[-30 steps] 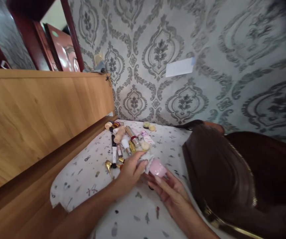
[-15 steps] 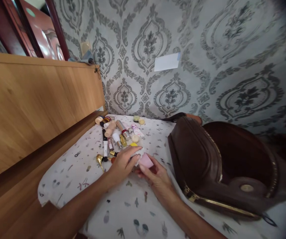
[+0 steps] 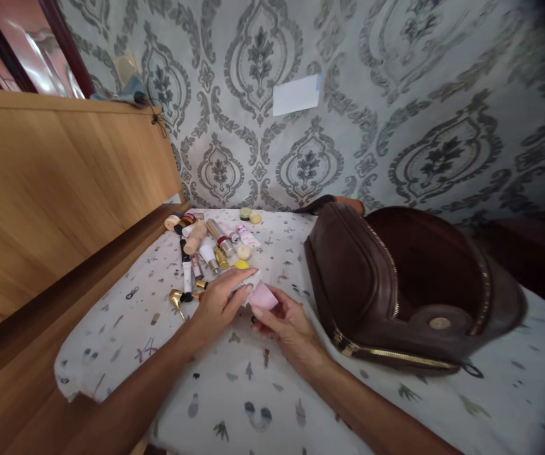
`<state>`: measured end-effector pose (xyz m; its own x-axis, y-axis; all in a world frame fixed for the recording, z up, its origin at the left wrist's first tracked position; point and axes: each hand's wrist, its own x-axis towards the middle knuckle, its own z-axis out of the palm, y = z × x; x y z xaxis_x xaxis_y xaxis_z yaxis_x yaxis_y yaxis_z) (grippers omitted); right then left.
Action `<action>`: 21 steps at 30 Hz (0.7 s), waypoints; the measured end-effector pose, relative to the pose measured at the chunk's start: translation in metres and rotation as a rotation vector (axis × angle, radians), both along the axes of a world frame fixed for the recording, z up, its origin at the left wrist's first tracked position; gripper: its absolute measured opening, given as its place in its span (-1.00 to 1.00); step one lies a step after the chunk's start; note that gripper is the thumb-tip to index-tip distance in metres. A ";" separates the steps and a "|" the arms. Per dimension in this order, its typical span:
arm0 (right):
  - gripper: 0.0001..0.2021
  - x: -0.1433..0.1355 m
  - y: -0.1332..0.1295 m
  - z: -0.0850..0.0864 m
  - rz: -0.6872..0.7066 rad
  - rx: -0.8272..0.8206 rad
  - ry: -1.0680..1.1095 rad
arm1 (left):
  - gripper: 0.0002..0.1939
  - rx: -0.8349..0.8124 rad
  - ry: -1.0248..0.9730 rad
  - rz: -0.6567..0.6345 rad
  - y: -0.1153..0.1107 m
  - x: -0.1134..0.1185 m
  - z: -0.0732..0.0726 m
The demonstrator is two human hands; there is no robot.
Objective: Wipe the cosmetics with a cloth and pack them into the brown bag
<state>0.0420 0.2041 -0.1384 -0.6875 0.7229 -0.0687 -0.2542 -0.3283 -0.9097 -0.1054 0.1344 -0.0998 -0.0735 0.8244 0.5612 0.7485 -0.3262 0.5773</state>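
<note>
My right hand (image 3: 295,323) is closed on a small pink block-like item (image 3: 263,296), held between thumb and fingers; its exact kind is unclear. Against it, my left hand (image 3: 220,298) pinches a crumpled white tissue or wipe (image 3: 252,278), partly hidden by the fingers. Both hands are close together above the patterned white cloth. Just beyond them lie a yellow round item (image 3: 240,265), a cream-coloured round item (image 3: 244,252) and a gold-capped bottle (image 3: 221,258). A gold item with a thin stem (image 3: 176,299) rests left of my left hand.
An open dark brown bag (image 3: 348,272) with gold zips stands on the right. Several cosmetic tubes and bottles, among them a beige tube (image 3: 195,237), lie at the back left. A wooden panel (image 3: 73,158) borders the left, and a patterned wall (image 3: 257,126) rises behind.
The view has shifted, so the bag, cosmetics and hands appear farther left and slightly higher. Both hands keep their holds on the tissue and the pink item.
</note>
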 end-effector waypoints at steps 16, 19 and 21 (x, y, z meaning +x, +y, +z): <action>-0.41 0.002 0.000 0.003 0.019 -0.058 0.143 | -0.66 -0.028 -0.044 0.012 0.000 -0.004 0.007; -0.41 0.001 0.001 0.001 0.035 -0.071 0.152 | -0.67 -0.023 -0.031 0.023 0.000 -0.005 0.007; -0.45 0.001 0.002 0.000 0.021 -0.049 0.130 | -0.67 -0.015 0.006 0.007 -0.001 -0.004 0.007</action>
<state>0.0427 0.2063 -0.1387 -0.7078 0.7063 -0.0129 -0.3615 -0.3780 -0.8523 -0.1093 0.1339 -0.0931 -0.0759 0.8322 0.5492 0.7545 -0.3122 0.5773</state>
